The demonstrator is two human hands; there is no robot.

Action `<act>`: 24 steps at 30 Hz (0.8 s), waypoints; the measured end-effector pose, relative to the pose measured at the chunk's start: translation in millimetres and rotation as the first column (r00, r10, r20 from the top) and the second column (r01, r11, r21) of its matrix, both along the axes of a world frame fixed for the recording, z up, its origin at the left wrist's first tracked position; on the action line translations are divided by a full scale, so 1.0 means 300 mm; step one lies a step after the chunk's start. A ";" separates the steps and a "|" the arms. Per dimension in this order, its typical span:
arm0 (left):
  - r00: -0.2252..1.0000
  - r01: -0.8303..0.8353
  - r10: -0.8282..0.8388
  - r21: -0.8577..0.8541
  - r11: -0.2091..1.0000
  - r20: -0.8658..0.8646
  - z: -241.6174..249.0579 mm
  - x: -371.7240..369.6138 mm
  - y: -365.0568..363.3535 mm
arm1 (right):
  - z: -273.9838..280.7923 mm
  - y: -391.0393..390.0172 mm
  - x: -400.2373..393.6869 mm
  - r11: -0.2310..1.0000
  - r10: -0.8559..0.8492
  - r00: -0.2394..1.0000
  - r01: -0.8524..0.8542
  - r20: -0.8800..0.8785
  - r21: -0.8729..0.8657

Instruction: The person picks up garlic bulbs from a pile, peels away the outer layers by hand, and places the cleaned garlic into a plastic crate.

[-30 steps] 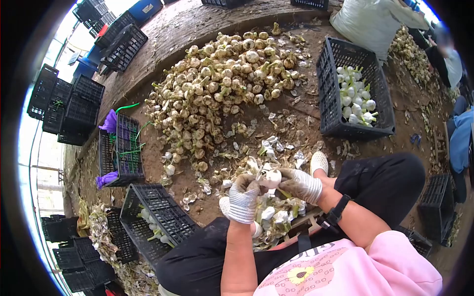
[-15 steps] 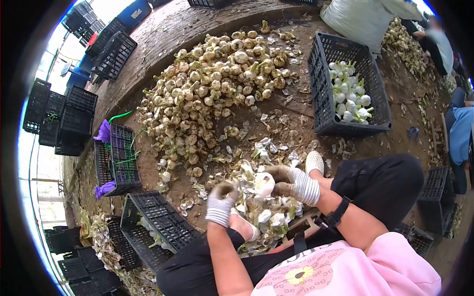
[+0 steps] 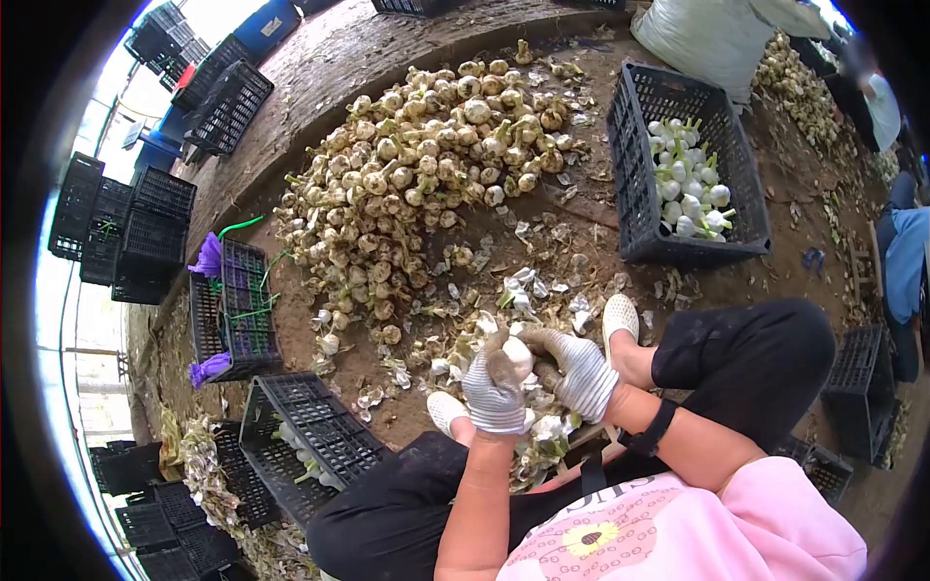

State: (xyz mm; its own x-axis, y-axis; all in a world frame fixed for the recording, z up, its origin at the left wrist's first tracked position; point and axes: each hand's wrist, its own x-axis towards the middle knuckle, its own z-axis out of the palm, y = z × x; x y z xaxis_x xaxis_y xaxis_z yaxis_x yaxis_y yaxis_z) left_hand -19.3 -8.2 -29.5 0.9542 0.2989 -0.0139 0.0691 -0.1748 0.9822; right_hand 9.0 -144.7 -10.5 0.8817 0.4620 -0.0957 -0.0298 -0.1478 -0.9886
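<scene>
Between my gloved hands is a white garlic bulb [image 3: 519, 354], partly covered by fingers. My left hand [image 3: 494, 385] is closed against its near left side, the brown-stained thumb across it. My right hand [image 3: 578, 373] grips it from the right, with some fingertips hidden behind the bulb. Both gloves have grey-white striped cuffs. Beneath the hands lie loose skins and peeled scraps [image 3: 550, 428]. Ahead rises a large heap of unpeeled garlic [image 3: 417, 169] with dry, soiled skins.
A black crate [image 3: 668, 254] at the right front holds clean white garlic bulbs [image 3: 690, 189]. Another black crate [image 3: 315, 426] lies by my left knee, and one with purple ties [image 3: 232, 310] stands beyond it. A white sack [image 3: 693, 44] and a person in blue [image 3: 906, 261] are farther right.
My left hand has moved right and in to the garlic bulb, from apart to closed on it. My right hand stays on the bulb, turned slightly.
</scene>
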 end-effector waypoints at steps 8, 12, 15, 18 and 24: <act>0.957 -0.129 0.043 -0.289 0.949 -0.288 -0.294 0.001 0.144 | -0.196 -0.086 0.084 0.743 0.118 0.753 0.365 -0.647 0.560; 0.911 0.123 -0.002 0.266 0.956 -0.412 -0.332 -0.022 0.207 | 0.107 -0.199 0.178 0.140 0.187 0.864 0.448 -0.468 0.883; 0.863 -0.356 0.265 -0.146 0.923 -0.431 -0.628 -0.019 0.366 | -0.061 -0.139 0.168 0.558 0.084 0.772 0.487 -0.630 0.671; 0.701 -0.561 0.521 0.075 0.825 -0.487 -0.628 0.013 0.542 | -0.142 -0.055 0.124 0.830 0.081 0.709 0.342 -0.701 0.441; 0.647 -0.398 0.691 0.630 0.667 -0.323 -0.761 0.201 0.905 | -0.141 0.035 0.122 0.962 0.101 0.607 0.142 -0.788 0.233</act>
State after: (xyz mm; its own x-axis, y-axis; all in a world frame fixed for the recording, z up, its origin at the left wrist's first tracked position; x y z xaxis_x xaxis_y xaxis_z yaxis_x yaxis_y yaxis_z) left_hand 41.2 263.4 -257.8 0.4890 0.8625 -0.1301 0.7535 -0.3425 0.5611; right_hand 45.7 -134.3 -52.9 0.5255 0.5581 -0.6422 -0.8123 0.1046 -0.5738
